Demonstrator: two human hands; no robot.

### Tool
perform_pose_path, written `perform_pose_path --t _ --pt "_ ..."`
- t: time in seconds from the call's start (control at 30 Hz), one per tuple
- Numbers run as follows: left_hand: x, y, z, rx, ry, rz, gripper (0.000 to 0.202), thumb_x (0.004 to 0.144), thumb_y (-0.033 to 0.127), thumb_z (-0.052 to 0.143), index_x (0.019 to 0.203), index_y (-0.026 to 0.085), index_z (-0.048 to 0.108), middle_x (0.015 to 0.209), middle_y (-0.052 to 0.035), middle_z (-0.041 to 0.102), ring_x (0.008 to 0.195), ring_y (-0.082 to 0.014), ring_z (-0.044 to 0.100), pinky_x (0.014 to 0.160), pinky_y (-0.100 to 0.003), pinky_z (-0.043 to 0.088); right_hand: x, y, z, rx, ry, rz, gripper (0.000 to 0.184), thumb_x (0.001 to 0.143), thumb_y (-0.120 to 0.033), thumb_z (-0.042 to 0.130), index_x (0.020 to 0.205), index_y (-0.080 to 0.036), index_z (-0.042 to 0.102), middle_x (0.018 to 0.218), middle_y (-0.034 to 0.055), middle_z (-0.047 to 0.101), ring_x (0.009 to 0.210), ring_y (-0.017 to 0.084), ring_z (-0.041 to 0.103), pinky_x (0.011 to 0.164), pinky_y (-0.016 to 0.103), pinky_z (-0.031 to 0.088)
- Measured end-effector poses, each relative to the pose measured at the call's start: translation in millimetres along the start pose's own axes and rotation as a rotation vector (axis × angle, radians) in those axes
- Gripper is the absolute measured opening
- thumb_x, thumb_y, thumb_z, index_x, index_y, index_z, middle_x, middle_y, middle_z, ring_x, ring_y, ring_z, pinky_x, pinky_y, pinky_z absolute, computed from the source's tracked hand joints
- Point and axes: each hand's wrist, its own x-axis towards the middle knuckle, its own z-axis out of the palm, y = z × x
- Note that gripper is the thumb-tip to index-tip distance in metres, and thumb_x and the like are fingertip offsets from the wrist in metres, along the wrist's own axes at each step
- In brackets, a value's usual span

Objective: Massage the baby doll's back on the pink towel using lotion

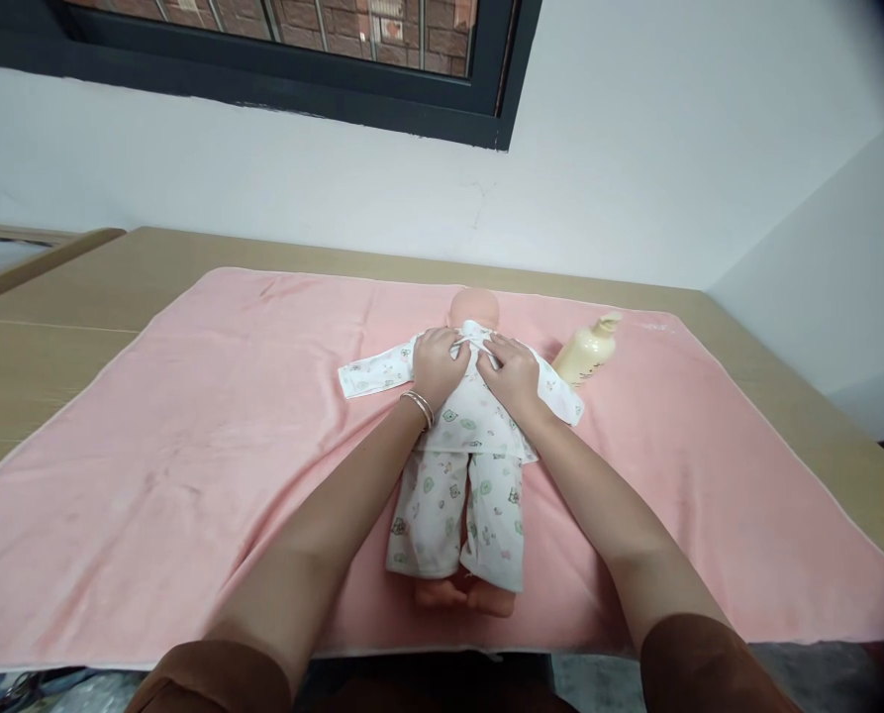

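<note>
A baby doll [474, 305] lies on its back, its feet toward me. It wears a white printed shirt [471, 421] and matching trousers [431, 505]. Both sleeves are spread out sideways. My left hand [440, 366] rests on the shirt's upper chest, fingers closed at a thin white tie near the collar. Opposite it, my right hand [511, 374] pinches at another white tie on the chest. The fingertips partly hide both ties. Two bracelets [419, 408] circle my left wrist.
A pink blanket [151, 465] with a few creases covers most of the wooden table [77, 356]. Right of the doll, a pale yellow pump bottle [586, 352] lies tilted near one sleeve. Behind the table are a white wall [597, 178] and a dark-framed window [382, 84].
</note>
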Motion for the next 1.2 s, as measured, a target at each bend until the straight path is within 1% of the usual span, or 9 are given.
perform_pose_path --t 0.13,0.3,0.4,0.6,0.73,0.87,0.97,1.07,1.2 --pt "0.4 3.6 -2.4 0.024 -0.003 -0.079 0.019 0.083 0.024 0.057 0.095 0.018 0.070 0.104 -0.0078 0.074 0.104 -0.0261 0.063 0.098 -0.040 0.048 -2.1 -5.1 -1.9 -0.044 0.014 0.071 0.029 0.087 -0.029 0.055 0.106 -0.019 0.074 0.120 0.0081 0.070 0.117 0.025 0.064 0.110 0.041 0.043" --pt "2.6 4.0 -1.5 0.027 -0.049 -0.145 0.026 0.082 0.025 0.056 0.104 0.018 0.069 0.109 -0.0087 0.073 0.108 -0.0273 0.062 0.101 -0.041 0.046 1.1 -4.0 -3.1 -0.057 -0.084 0.109 0.040 0.088 -0.029 0.053 0.121 -0.013 0.068 0.132 0.0142 0.063 0.128 0.030 0.055 0.114 0.048 0.037" --pt "2.8 4.4 -1.4 0.030 -0.065 -0.163 0.028 0.083 0.026 0.055 0.106 0.018 0.069 0.112 -0.0089 0.072 0.110 -0.0273 0.061 0.103 -0.041 0.045 3.0 -2.9 -3.7 -0.056 -0.122 0.108 0.042 0.090 -0.030 0.050 0.124 -0.012 0.066 0.134 0.0147 0.061 0.131 0.030 0.052 0.115 0.049 0.035" --pt "2.4 2.5 -0.3 0.044 -0.048 -0.149 0.028 0.083 0.026 0.054 0.105 0.017 0.070 0.110 -0.0086 0.073 0.108 -0.0266 0.062 0.102 -0.040 0.046 2.5 -5.0 -6.1 -0.047 -0.141 0.119 0.041 0.090 -0.028 0.049 0.124 -0.013 0.066 0.135 0.0144 0.061 0.131 0.030 0.052 0.116 0.049 0.034" --pt "2.8 -0.1 1.7 0.059 -0.043 -0.128 0.026 0.083 0.026 0.055 0.101 0.017 0.071 0.107 -0.0099 0.073 0.107 -0.0279 0.062 0.101 -0.043 0.047 0.8 -4.7 -6.2 -0.041 -0.126 0.107 0.041 0.090 -0.027 0.048 0.124 -0.013 0.066 0.134 0.0151 0.061 0.131 0.030 0.052 0.115 0.049 0.034" --pt "3.8 -0.5 2.2 0.054 -0.046 -0.109 0.024 0.083 0.024 0.055 0.100 0.020 0.071 0.110 -0.0088 0.073 0.109 -0.0279 0.061 0.100 -0.044 0.046 1.6 -2.3 -5.4 -0.037 -0.135 0.104 0.040 0.091 -0.028 0.048 0.123 -0.013 0.066 0.133 0.0152 0.061 0.130 0.031 0.053 0.115 0.051 0.035" --pt "4.1 0.0 1.5 0.029 -0.046 -0.081 0.023 0.084 0.023 0.054 0.100 0.020 0.071 0.111 -0.0075 0.072 0.110 -0.0265 0.060 0.102 -0.043 0.045 3.4 0.5 -5.1 -0.042 -0.150 0.069 0.041 0.091 -0.027 0.046 0.125 -0.013 0.064 0.134 0.0154 0.061 0.129 0.031 0.053 0.114 0.053 0.036" --pt "3.1 0.7 -0.1 0.015 -0.036 -0.051 0.022 0.085 0.021 0.054 0.096 0.020 0.072 0.108 -0.0071 0.073 0.107 -0.0253 0.060 0.100 -0.042 0.046 3.4 2.4 -4.6 -0.030 -0.160 -0.021 0.042 0.092 -0.026 0.044 0.127 -0.014 0.063 0.137 0.0132 0.059 0.133 0.029 0.050 0.114 0.052 0.036" --pt "-0.2 0.9 -1.7 0.014 0.017 -0.028 0.021 0.085 0.019 0.052 0.090 0.019 0.072 0.101 -0.0068 0.074 0.101 -0.0238 0.062 0.097 -0.040 0.048 -1.9 1.0 -3.3 -0.004 -0.055 -0.103 0.035 0.091 -0.022 0.042 0.111 -0.017 0.071 0.123 0.0083 0.069 0.123 0.023 0.060 0.117 0.045 0.037"
